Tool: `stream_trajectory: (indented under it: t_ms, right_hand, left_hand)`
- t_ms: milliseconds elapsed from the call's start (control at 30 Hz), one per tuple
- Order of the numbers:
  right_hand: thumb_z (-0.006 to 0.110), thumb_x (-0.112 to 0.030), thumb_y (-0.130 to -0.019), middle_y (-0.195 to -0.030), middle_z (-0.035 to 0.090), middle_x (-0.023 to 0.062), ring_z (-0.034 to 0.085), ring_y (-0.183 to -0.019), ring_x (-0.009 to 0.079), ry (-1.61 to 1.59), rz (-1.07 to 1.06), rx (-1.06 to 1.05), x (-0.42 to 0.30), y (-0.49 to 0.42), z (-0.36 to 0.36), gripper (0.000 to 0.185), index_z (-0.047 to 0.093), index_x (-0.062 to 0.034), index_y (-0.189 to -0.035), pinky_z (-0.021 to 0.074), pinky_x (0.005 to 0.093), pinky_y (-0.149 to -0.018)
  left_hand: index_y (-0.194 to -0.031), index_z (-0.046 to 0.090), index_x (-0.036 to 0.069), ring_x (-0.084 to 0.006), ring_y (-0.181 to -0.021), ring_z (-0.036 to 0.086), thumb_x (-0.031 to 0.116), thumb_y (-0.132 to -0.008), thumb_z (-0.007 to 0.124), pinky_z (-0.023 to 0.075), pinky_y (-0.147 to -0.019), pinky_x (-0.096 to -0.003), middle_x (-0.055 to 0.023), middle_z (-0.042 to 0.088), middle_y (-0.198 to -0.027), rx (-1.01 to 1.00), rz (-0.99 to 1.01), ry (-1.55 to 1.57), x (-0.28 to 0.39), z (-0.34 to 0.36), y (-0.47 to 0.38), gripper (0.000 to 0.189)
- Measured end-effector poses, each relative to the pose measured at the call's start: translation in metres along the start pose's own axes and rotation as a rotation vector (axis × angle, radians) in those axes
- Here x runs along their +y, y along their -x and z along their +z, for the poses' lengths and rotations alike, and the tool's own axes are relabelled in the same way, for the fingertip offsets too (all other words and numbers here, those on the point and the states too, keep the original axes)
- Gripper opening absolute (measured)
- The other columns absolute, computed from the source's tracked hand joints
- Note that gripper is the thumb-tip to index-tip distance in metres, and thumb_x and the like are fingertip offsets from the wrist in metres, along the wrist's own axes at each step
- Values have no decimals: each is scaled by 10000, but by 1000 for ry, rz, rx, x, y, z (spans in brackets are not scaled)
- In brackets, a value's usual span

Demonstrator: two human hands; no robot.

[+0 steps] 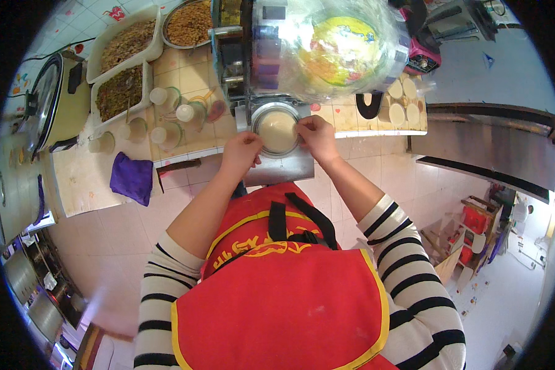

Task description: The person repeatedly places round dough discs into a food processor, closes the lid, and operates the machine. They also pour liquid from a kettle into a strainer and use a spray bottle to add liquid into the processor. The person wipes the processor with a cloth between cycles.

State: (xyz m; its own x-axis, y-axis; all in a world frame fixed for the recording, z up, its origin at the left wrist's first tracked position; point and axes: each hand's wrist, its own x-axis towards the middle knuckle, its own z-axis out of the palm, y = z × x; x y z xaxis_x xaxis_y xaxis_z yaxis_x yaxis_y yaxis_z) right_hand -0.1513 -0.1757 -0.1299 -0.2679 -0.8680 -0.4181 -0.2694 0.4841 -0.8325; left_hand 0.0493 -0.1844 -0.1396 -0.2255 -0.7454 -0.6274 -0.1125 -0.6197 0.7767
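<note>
A round metal-rimmed pan or bowl (278, 131) with a pale, smooth, shiny content stands on a steel plate (280, 170) in front of me. My left hand (243, 150) is at its left rim, fingertips pinched together. At the right rim is my right hand (315, 134), its thumb and fingers also brought together. Whether either hand grips the rim or something thin cannot be told. Directly behind the pan stands a machine wrapped in clear plastic film (333, 51), with a yellow and green round thing under the film.
Several lidded plastic cups (166, 135) stand left, near tubs of chopped filling (120, 92) and a bowl of brown pieces (188, 23). A purple cloth (132, 178) lies on the counter's front edge. Far left is a large cooker (58, 101). More cups (397, 114) stand right, beside a steel-fronted unit (485, 143).
</note>
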Motion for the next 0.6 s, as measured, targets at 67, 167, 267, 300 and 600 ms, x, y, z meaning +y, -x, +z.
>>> stream_trajectory:
  t_ms: [67,167,267,300,600]
  right_hand:
    - [638,-117,-739,-672,618,90,575,-587,145,50,-56,32,3,-3,3,165,633,18,-834,465,287,-536]
    - [641,-109,-723,-688,623,95,574,-580,159,195,-89,65,4,-7,6,169,639,2,-850,465,310,-568]
    - [639,-134,-748,-718,627,79,577,-585,149,445,-406,155,-1,0,0,196,631,-9,-900,463,289,-548]
    - [633,-143,-762,-730,629,78,579,-592,145,303,-288,56,-3,6,-4,202,629,-10,-913,463,284,-540]
    - [561,-151,-857,-972,622,129,608,-838,191,-390,818,-686,42,92,-21,273,560,39,-1054,516,291,-706]
  left_hand:
    - [-863,583,-21,-122,-435,504,122,-801,583,402,-377,-250,-61,560,-619,51,45,-80,-1,1,-1,156]
    - [-853,588,-25,-112,-409,475,134,-792,598,379,-360,-251,-54,542,-589,99,46,-138,-2,3,-3,170]
    - [-838,588,-24,-112,-405,473,139,-787,606,382,-363,-251,-56,539,-579,115,30,-166,0,4,-5,172]
    - [-834,587,-23,-112,-404,473,141,-787,608,384,-364,-251,-57,539,-576,119,29,-166,0,4,-5,172]
    - [-802,574,-8,-111,-405,454,228,-816,609,352,-372,-243,-39,508,-562,70,-3,20,11,-8,10,240]
